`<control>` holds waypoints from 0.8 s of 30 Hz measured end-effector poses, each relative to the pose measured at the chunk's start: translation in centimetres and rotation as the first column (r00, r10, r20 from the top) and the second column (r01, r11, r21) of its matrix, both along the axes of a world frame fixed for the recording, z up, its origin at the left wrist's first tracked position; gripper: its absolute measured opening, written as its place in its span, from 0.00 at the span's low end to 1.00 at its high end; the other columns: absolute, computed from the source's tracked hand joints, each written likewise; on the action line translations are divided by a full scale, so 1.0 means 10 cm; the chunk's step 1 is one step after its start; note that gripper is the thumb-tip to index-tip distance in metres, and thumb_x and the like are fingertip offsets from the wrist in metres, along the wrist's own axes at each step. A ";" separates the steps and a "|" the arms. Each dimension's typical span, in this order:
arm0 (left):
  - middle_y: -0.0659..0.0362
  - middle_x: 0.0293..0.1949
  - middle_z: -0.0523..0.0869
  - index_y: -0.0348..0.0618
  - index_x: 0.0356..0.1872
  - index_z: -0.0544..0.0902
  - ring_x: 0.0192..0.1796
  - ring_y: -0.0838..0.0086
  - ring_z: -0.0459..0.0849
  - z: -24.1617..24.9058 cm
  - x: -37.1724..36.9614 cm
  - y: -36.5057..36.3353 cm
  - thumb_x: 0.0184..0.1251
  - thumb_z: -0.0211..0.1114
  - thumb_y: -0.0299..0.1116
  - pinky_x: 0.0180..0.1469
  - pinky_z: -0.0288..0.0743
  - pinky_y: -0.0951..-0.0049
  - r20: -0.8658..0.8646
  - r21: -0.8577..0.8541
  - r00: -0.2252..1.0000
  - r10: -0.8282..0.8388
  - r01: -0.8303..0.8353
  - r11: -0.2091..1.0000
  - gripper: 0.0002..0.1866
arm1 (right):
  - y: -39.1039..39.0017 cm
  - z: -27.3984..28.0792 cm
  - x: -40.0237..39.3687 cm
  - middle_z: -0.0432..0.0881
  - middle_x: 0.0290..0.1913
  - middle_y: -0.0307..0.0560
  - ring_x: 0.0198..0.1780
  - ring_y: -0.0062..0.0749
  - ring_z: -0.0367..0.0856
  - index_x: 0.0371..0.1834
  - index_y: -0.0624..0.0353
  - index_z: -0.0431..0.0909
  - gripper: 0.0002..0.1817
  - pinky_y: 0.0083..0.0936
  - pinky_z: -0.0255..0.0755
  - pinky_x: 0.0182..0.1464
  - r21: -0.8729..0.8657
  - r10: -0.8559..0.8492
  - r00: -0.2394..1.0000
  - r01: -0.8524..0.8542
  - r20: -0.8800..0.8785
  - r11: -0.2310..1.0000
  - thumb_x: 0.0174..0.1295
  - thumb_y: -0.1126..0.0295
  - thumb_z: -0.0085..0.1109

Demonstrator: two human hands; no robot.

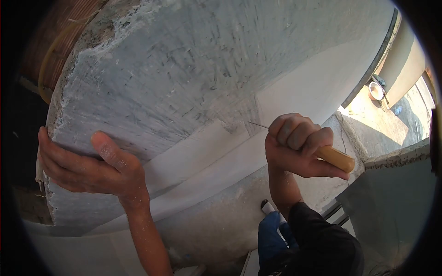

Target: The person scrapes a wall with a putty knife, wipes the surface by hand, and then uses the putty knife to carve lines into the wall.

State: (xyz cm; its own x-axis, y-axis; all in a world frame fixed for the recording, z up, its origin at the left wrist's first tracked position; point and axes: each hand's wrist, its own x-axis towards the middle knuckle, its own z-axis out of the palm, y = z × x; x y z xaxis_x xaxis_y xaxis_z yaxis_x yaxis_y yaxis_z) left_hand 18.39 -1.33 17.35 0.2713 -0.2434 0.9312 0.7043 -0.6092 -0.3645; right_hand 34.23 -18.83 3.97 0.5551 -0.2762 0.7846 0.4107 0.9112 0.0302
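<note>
A grey plastered surface (184, 69) with many short scratches fills the upper middle, with a smoother pale band along its lower right. My right hand (299, 145) is closed around a tool with a yellowish handle (338, 158). From the fist a thin pointed metal tip (258, 124) reaches left, close to the pale band; whether it touches cannot be told. At the left, my left hand (92, 168), dusted with white, lies against the surface's rough broken edge with its thumb apart from the fingers. Nothing shows in it.
Brown ribbed material (50, 50) and a curved yellowish hose (44, 73) are at the upper left. A white bucket (375, 91) stands on sunlit ground at the right. A ledge (398, 155) runs along the lower right. My blue-clad leg (269, 234) shows below.
</note>
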 end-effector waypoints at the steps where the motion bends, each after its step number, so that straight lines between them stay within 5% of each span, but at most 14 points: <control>1: 0.49 0.63 0.70 0.44 0.72 0.65 0.68 0.56 0.67 0.01 -0.01 0.02 0.77 0.34 0.62 0.68 0.57 0.48 0.002 0.007 1.000 0.011 -0.011 1.000 0.36 | -0.08 0.03 -0.03 0.54 0.11 0.32 0.11 0.20 0.47 0.22 0.47 0.59 0.40 0.19 0.47 0.11 0.057 0.004 1.000 -0.003 -0.020 0.998 0.57 0.17 0.27; 3: 0.49 0.63 0.70 0.44 0.72 0.65 0.69 0.56 0.67 0.03 -0.03 0.02 0.77 0.33 0.61 0.68 0.56 0.48 -0.004 0.007 1.000 0.020 -0.020 1.000 0.36 | -0.20 0.05 -0.10 0.53 0.11 0.33 0.11 0.21 0.47 0.21 0.48 0.59 0.41 0.21 0.49 0.11 0.154 0.018 0.998 -0.007 -0.068 0.988 0.56 0.17 0.28; 7: 0.50 0.63 0.70 0.44 0.72 0.65 0.69 0.56 0.66 0.01 0.00 0.01 0.77 0.34 0.61 0.68 0.56 0.48 -0.001 0.001 1.000 0.015 -0.015 1.000 0.36 | 0.04 -0.05 0.02 0.53 0.10 0.33 0.11 0.21 0.49 0.20 0.48 0.58 0.41 0.21 0.51 0.12 0.007 0.082 0.996 -0.082 -0.026 0.997 0.56 0.16 0.28; 10: 0.50 0.63 0.70 0.44 0.72 0.65 0.69 0.56 0.66 0.01 -0.02 0.03 0.77 0.35 0.61 0.68 0.57 0.47 -0.004 0.022 0.999 0.034 -0.034 0.999 0.36 | -0.21 -0.01 -0.08 0.53 0.11 0.34 0.11 0.24 0.48 0.22 0.49 0.60 0.43 0.24 0.52 0.12 0.171 0.061 0.998 -0.058 -0.014 0.983 0.54 0.15 0.29; 13: 0.50 0.63 0.69 0.44 0.72 0.65 0.69 0.56 0.66 0.01 -0.02 0.02 0.77 0.36 0.60 0.68 0.57 0.47 -0.017 0.016 1.000 0.008 -0.008 1.000 0.35 | 0.17 -0.10 -0.01 0.54 0.11 0.34 0.11 0.22 0.49 0.24 0.48 0.59 0.42 0.23 0.52 0.13 0.073 -0.005 1.000 0.004 0.017 0.997 0.55 0.16 0.28; 14: 0.50 0.63 0.69 0.43 0.72 0.64 0.69 0.56 0.67 0.00 0.00 0.01 0.77 0.36 0.60 0.68 0.57 0.47 -0.013 0.016 1.000 0.008 -0.008 1.000 0.35 | 0.07 -0.07 0.04 0.53 0.11 0.34 0.11 0.21 0.49 0.24 0.48 0.59 0.41 0.21 0.50 0.12 -0.015 0.072 0.995 -0.072 0.064 0.997 0.56 0.16 0.27; 18: 0.50 0.63 0.69 0.43 0.72 0.64 0.68 0.55 0.67 0.03 -0.01 0.04 0.77 0.35 0.60 0.68 0.57 0.47 -0.008 0.030 1.000 0.017 -0.017 0.999 0.35 | -0.11 -0.06 -0.02 0.54 0.12 0.34 0.11 0.23 0.50 0.23 0.48 0.59 0.43 0.26 0.53 0.11 0.108 0.068 0.998 -0.067 -0.008 0.992 0.54 0.15 0.27; 21: 0.49 0.63 0.70 0.43 0.72 0.65 0.68 0.55 0.67 -0.01 -0.01 -0.01 0.78 0.34 0.60 0.68 0.57 0.47 -0.015 0.008 1.000 0.025 -0.025 1.000 0.35 | 0.30 -0.12 -0.05 0.56 0.12 0.34 0.10 0.22 0.51 0.22 0.48 0.59 0.42 0.23 0.54 0.11 0.000 0.251 0.968 -0.251 -0.002 0.968 0.55 0.16 0.27; 23: 0.49 0.63 0.70 0.43 0.72 0.65 0.68 0.55 0.68 0.03 -0.01 0.01 0.78 0.34 0.59 0.68 0.58 0.47 -0.015 0.030 0.999 0.034 -0.034 0.999 0.35 | 0.04 -0.07 -0.14 0.56 0.12 0.33 0.10 0.22 0.50 0.23 0.49 0.61 0.43 0.24 0.54 0.11 -0.024 0.039 0.998 -0.038 0.049 0.999 0.54 0.15 0.27; 24: 0.49 0.63 0.70 0.42 0.71 0.65 0.68 0.55 0.68 0.03 -0.02 0.02 0.78 0.34 0.59 0.67 0.58 0.47 -0.015 0.041 0.999 0.040 -0.039 0.998 0.35 | -0.09 -0.12 -0.11 0.55 0.12 0.33 0.10 0.22 0.50 0.23 0.49 0.61 0.43 0.24 0.53 0.11 0.051 0.061 0.998 -0.062 0.036 0.997 0.54 0.15 0.28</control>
State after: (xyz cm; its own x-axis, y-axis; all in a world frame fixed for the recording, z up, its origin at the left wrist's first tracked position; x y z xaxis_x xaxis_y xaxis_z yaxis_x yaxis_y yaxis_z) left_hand 18.20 -1.10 17.66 0.2965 -0.2698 0.9161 0.7213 -0.5655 -0.4000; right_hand 33.13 -19.71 2.74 0.5449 -0.2831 0.7893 0.3519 0.9316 0.0912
